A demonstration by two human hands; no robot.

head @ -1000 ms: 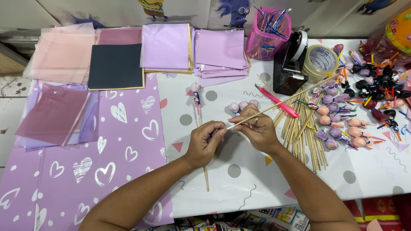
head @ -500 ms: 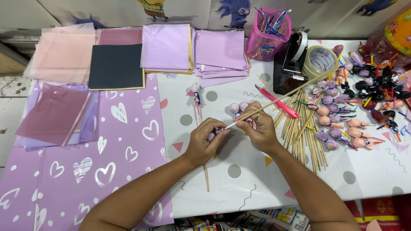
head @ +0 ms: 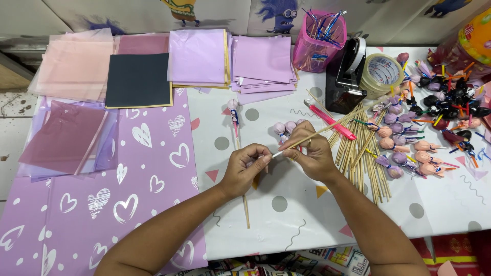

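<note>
Head view looks straight down on a thin wooden skewer (head: 312,137) held just above the table (head: 286,204), slanting from the lower left up to the right over the white patterned cover. It is pale, straight and bare along the part that shows, with a whitish tip at its lower end, where the left hand (head: 245,171) meets it. The left hand's thumb and forefinger are pressed together on that tip, pinching it, the other fingers curled under; the grip looks meant to steady the fine end. The right hand (head: 313,153) closes around the middle of the stick, fingers bent and pinching it from above, a ring on one finger, probably to keep the stick level between the two hands. What the fingertips work at the tip is too small to tell. Behind the right hand lie a few wrapped round-headed sticks (head: 284,128), and another finished one (head: 234,115) lies upright in the frame just left. A loose bundle of bare skewers (head: 358,153) lies close to the right, within easy reach, with a pink cutter (head: 330,119) across it. Farther right lies a heap of wrapped pieces (head: 409,148); beyond stand a tape dispenser (head: 358,71) and a pink pen cup (head: 317,43). Stacks of lilac paper (head: 255,61) and heart-printed sheets (head: 102,204) fill the left.
</note>
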